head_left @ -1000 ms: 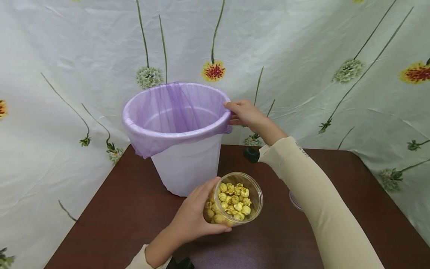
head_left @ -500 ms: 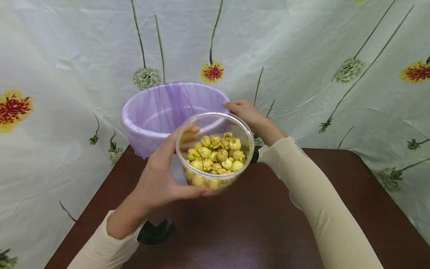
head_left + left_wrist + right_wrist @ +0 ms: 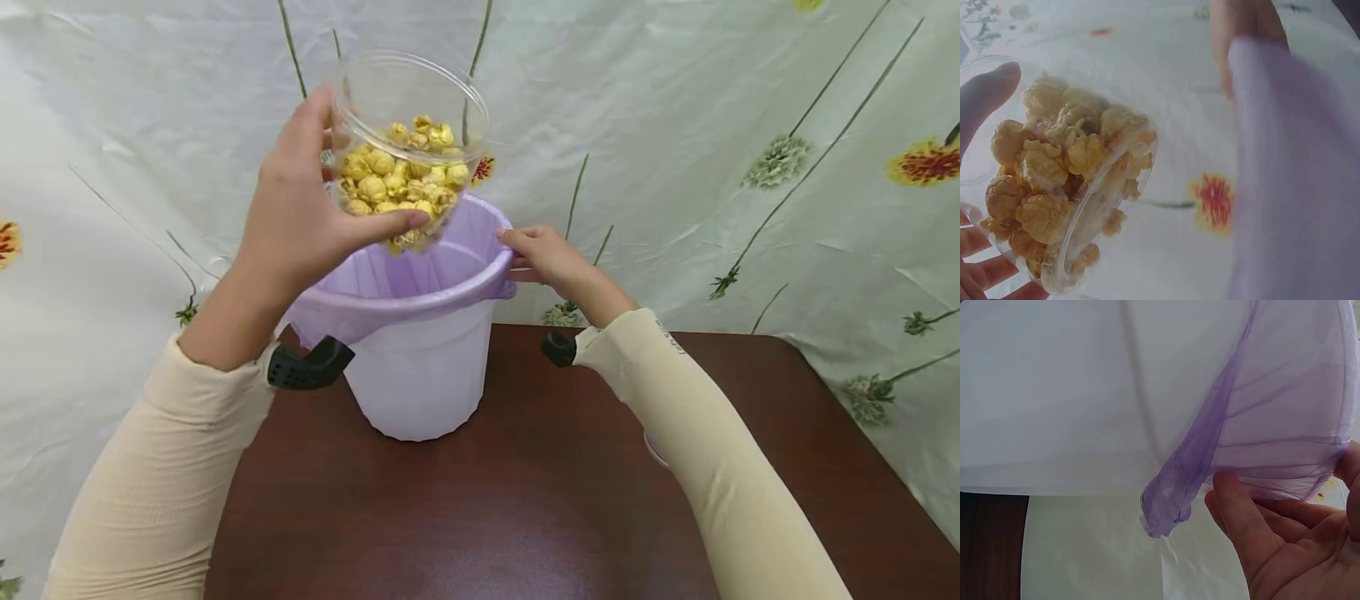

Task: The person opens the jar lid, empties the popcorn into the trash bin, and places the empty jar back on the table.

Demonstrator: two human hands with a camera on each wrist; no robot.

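In the head view my left hand (image 3: 296, 196) grips a clear plastic tub (image 3: 375, 137) of yellow popcorn (image 3: 390, 179) above the bin. Its mouth faces up and leans toward the head camera; thumb and fingers span its wall. Beneath stands a white bin (image 3: 423, 379) with a thin purple liner (image 3: 405, 308) folded over its rim. At the rim's right side, my right hand (image 3: 551, 262) pinches the edge, thumb on top. In the right wrist view its fingers (image 3: 1241, 515) lie under the liner's fold, beside a bunched purple knot (image 3: 1166, 506). The tub hides part of the bin's opening.
The bin stands on a dark brown table (image 3: 525, 500). A round clear rim (image 3: 654, 450) peeks out from behind the right sleeve (image 3: 697, 417). Floral cloth (image 3: 675, 208) hangs behind the table, and a black wrist device (image 3: 307, 367) sticks out by the left sleeve.
My left hand has lifted the popcorn tub up and to the left, from in front of the bin to over its opening. The right hand stays at the rim.
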